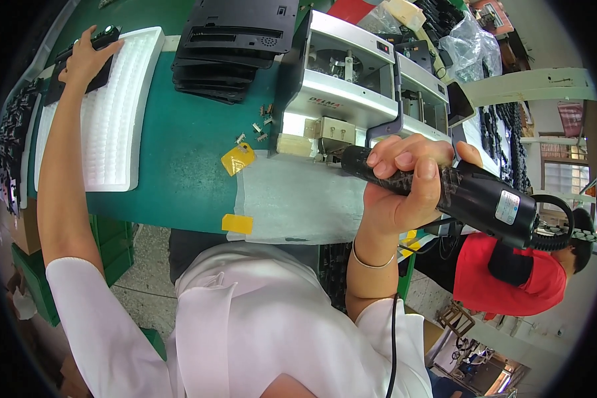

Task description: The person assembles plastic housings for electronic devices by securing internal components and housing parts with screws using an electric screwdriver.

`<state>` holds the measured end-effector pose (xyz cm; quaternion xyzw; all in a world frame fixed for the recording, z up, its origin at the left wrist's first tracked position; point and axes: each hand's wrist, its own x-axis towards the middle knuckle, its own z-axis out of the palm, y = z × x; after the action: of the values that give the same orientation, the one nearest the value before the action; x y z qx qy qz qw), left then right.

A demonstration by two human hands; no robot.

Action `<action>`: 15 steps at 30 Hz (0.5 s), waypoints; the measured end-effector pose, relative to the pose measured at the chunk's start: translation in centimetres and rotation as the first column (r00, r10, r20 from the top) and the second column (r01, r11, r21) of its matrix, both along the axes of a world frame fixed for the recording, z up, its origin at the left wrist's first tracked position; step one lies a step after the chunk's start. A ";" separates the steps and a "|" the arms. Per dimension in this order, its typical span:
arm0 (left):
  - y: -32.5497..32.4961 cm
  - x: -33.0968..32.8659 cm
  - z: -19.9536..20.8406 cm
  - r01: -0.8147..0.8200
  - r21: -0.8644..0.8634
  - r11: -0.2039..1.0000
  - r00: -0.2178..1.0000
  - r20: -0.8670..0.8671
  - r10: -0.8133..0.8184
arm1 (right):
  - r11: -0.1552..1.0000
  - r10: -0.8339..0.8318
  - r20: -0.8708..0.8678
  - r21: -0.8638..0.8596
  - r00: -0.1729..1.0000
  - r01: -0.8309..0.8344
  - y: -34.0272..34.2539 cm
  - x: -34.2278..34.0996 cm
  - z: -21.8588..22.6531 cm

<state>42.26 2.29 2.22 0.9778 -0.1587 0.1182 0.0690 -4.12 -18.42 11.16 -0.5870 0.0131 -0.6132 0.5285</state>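
At the far left, my left hand [86, 61] grips a black plastic part [98, 81] at the far end of a white ridged foam tray [116, 132]. Its fingers curl over the part and hide some of it. My right hand [408, 176] is wrapped round a black electric screwdriver [494, 198], its cable end to the right. The screwdriver's tip points left, toward the front of a silver screw feeder [338, 106]. Whether tip and feeder touch, I cannot tell.
Stacked black plastic covers [235, 40] stand beyond the green mat [186, 146]. Small loose components [262, 126] and yellow tape pieces [237, 158] lie near a translucent sheet [298, 199]. A second feeder [421, 99] adjoins the first. To the right sits a person in red [511, 278].
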 end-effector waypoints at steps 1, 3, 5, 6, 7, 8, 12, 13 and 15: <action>0.1 0.0 0.0 0.000 0.000 1.000 1.000 -0.002 0.000 | 1.000 0.003 -0.002 -0.003 1.000 -0.003 0.0 0.0 0.0; 0.1 -0.2 0.0 -0.014 0.015 1.000 1.000 0.011 0.014 | 1.000 -0.001 -0.004 -0.004 1.000 0.001 0.0 0.0 0.0; -0.2 -0.5 0.1 -0.023 0.018 1.000 1.000 0.005 0.023 | 1.000 -0.006 -0.007 -0.005 1.000 0.006 0.1 0.0 0.0; -0.2 -0.6 0.1 -0.033 0.022 0.999 0.999 0.001 0.033 | 1.000 0.001 0.000 -0.003 1.000 -0.001 0.1 0.0 0.0; -0.1 -0.5 -0.1 -0.034 0.023 0.999 0.999 -0.002 0.034 | 1.000 0.009 0.006 -0.002 1.000 -0.009 0.2 0.0 0.1; 0.0 -0.4 -0.2 -0.031 0.009 0.999 1.000 0.001 0.031 | 1.000 0.009 0.004 -0.001 1.000 -0.009 0.3 0.0 0.2; 0.1 -0.2 -0.6 -0.031 -0.002 1.000 0.999 0.021 0.031 | 1.000 -0.017 -0.009 0.020 1.000 0.017 0.6 -0.4 0.2; 0.2 -0.2 -0.6 -0.029 -0.001 1.000 0.999 0.020 0.030 | 0.999 -0.017 -0.010 0.027 1.000 0.018 0.6 -0.5 0.2; 0.4 -0.1 -0.6 -0.001 -0.025 1.000 0.999 0.046 0.002 | 0.999 -0.014 -0.019 0.031 1.000 0.015 0.4 -0.5 0.2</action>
<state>42.18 2.70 1.57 0.9740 -0.1581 0.1428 0.0773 -4.65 -18.01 11.32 -0.5845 0.0318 -0.6110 0.5329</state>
